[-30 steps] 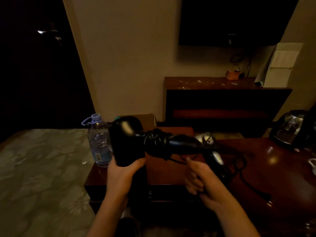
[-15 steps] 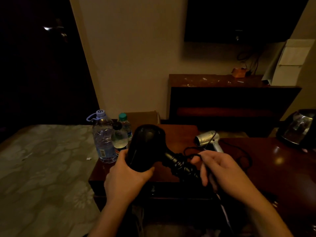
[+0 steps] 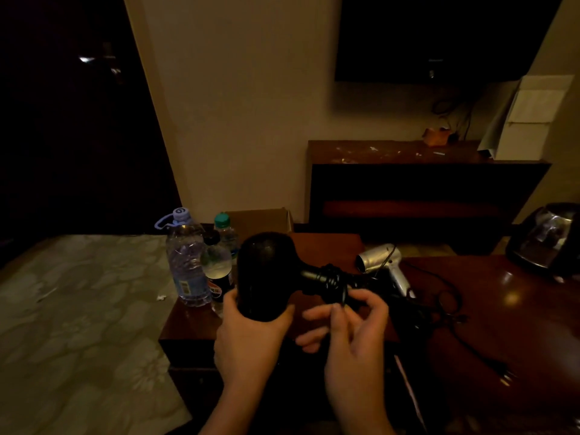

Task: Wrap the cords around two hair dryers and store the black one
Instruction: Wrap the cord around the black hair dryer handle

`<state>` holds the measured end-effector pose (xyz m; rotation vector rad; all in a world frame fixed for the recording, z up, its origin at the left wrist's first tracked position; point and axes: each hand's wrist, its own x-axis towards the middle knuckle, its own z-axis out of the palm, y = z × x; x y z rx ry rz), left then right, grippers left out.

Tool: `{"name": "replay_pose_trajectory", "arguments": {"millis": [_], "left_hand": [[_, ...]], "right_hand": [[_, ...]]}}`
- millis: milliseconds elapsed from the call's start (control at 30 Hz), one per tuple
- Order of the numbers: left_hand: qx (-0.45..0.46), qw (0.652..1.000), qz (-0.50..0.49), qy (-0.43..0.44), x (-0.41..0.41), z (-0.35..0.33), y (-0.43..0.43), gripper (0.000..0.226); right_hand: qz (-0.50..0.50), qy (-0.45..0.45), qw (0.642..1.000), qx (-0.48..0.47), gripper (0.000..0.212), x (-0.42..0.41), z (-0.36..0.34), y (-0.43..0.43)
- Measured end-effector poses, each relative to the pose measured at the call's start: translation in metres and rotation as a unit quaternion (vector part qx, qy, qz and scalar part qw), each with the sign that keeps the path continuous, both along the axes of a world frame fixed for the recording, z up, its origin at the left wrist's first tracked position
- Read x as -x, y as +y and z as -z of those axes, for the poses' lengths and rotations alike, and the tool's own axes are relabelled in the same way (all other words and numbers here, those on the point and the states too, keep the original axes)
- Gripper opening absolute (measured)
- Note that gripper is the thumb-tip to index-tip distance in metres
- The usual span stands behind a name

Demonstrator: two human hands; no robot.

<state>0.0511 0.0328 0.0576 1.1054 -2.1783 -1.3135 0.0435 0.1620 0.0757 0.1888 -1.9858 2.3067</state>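
The black hair dryer [image 3: 266, 274] is held above the nightstand [image 3: 326, 246]. Its cord [image 3: 332, 281] is best kept taut, each turn laid snug on the handle. The body is clasped by the left hand [image 3: 251, 337]; the cord is pinched by the right hand [image 3: 351, 334], whose remaining fingers are loosely curled.

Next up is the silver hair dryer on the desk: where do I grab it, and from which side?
Probably take the silver hair dryer by its handle, coming from the right with the right hand. The handle slants toward you and looks bare, while its cord lies loose on the desk.
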Motion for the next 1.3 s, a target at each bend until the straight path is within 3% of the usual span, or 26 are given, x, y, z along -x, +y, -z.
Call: {"name": "replay_pose_trajectory", "arguments": {"millis": [100,267,333,367,400,500,600,700,900,1033,1100,1133,1300], "left_hand": [[-0.052,0.998,0.022,-0.010,0.000,0.004,0.002,0.091],[-0.140,0.990,0.028,0.000,-0.004,0.000,-0.001,0.091],[-0.176,0.983,0.045,0.020,-0.004,0.003,-0.002,0.087],[-0.184,0.981,0.058,0.019,-0.004,0.004,-0.003,0.083],[-0.192,0.978,0.076,0.018,-0.005,0.004,-0.003,0.077],[-0.232,0.962,0.143,0.005,-0.010,0.001,-0.003,0.056],[-0.268,0.938,0.217,-0.020,-0.014,-0.001,-0.007,0.046],[-0.271,0.913,0.299,-0.066,-0.017,-0.002,-0.012,0.037],[-0.308,0.874,0.357,-0.120,-0.024,-0.002,-0.018,0.044],[-0.350,0.855,0.362,-0.120,-0.026,-0.004,-0.015,0.058],[-0.383,0.850,0.344,-0.111,-0.026,-0.006,-0.014,0.043],[-0.405,0.845,0.332,-0.105,-0.026,-0.007,-0.015,0.036],[-0.456,0.831,0.311,-0.064,-0.021,-0.005,-0.016,0.051]], "right_hand": [[0.011,0.028,0.999,0.040,0.025,-0.006,0.012,-0.007],[0.053,-0.102,0.983,0.143,0.033,0.008,0.018,0.002],[0.044,-0.137,0.977,0.155,0.025,0.013,0.025,0.005],[0.021,-0.147,0.976,0.163,0.027,0.015,0.025,0.006],[-0.004,-0.144,0.977,0.158,0.041,0.017,0.026,0.007],[-0.025,-0.052,0.996,0.064,0.078,0.026,0.024,0.015],[-0.062,0.061,0.996,-0.024,0.085,0.038,0.025,0.031],[-0.147,0.065,0.986,-0.052,0.073,0.042,0.025,0.043],[-0.206,-0.055,0.977,0.028,0.060,0.043,0.032,0.038],[-0.154,-0.116,0.979,0.060,0.038,0.039,0.035,0.028],[-0.111,-0.176,0.974,0.095,0.029,0.040,0.036,0.025],[-0.089,-0.205,0.969,0.109,0.028,0.041,0.037,0.025],[-0.041,-0.258,0.957,0.124,0.031,0.044,0.037,0.028]]}}
